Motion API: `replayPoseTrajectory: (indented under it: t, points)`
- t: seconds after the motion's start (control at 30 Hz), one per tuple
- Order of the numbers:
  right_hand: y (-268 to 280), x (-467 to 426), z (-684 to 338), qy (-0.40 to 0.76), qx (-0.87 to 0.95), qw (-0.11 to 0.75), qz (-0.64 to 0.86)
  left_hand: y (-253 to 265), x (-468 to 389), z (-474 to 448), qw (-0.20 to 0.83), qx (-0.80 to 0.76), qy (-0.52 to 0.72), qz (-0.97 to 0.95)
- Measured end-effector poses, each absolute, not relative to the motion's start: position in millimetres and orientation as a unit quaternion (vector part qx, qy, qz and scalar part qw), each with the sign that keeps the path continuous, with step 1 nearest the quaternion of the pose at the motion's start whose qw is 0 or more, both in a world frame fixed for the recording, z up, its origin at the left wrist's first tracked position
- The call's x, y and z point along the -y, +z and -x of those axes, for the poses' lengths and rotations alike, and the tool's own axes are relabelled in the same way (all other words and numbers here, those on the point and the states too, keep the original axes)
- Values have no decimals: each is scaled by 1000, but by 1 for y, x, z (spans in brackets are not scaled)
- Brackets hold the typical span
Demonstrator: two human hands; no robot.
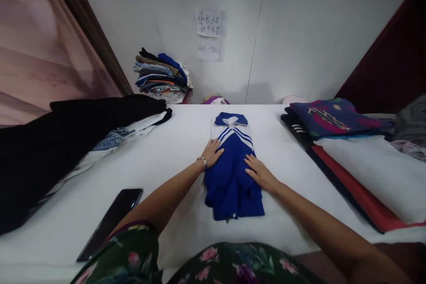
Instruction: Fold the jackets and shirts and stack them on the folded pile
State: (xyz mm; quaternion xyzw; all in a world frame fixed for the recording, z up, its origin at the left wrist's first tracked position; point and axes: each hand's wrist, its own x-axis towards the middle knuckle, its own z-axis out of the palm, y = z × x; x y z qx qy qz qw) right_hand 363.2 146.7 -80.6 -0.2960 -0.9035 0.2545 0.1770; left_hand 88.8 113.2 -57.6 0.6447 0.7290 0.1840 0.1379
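A blue and white jacket [229,177] with a blue collar and striped chest lies on the white table [179,142], its sides folded in to a narrow strip. Flat on its left edge, near the stripes, rests my left hand [211,153], fingers apart, a bracelet at the wrist. My right hand [261,173] lies on the jacket's right edge, a little lower, with fingers stretched out. Neither hand grips the cloth. The collar points away from me, and the hem is nearest my body.
Left of my arm lies a black phone [111,224]. Black clothing [76,137] covers the left side over other garments. Folded clothes [161,75] are stacked at the back left. Flat-laid clothes [333,120] pile up at the right. Paper signs [211,31] hang on the wall.
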Motion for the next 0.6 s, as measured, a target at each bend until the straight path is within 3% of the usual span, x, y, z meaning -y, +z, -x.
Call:
replayPoseTrajectory:
  t: [0.33,0.6]
  points:
    - [-76,-82,-437,270,928,184,179,-61,43,-106,187,-648,277,-684]
    - [-63,-96,-437,214,954,141,154,-54,53,-110,128,-582,194,-779]
